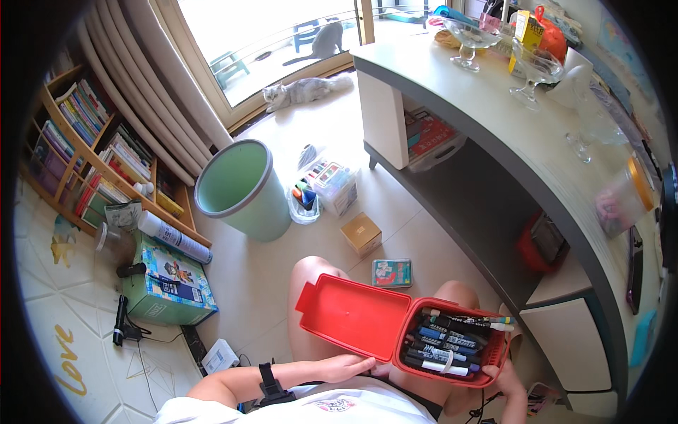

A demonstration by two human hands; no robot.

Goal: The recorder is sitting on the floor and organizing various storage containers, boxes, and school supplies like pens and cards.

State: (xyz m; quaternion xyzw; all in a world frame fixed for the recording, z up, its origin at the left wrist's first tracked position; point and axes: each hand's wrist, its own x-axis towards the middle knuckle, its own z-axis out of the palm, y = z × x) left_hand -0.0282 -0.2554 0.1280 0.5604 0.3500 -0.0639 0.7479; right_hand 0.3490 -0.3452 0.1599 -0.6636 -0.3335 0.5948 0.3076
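A red plastic box rests on my lap, packed with several marker pens lying side by side, one with a white barrel. Its hinged red lid is folded back to the left, flat inside up. My right hand grips the near right corner of the box, thumb over the rim. At the near edge of the lid, close to the hinge, lies my left hand with its fingers together; whether it grips the lid is hidden. A flat tin with a printed top is on the floor beyond my knees.
A small cardboard box, a clear case of pens and a green bin stand on the floor ahead. To the right curves a desk bearing glass bowls. A bookshelf is at left. A cat lies by the glass door.
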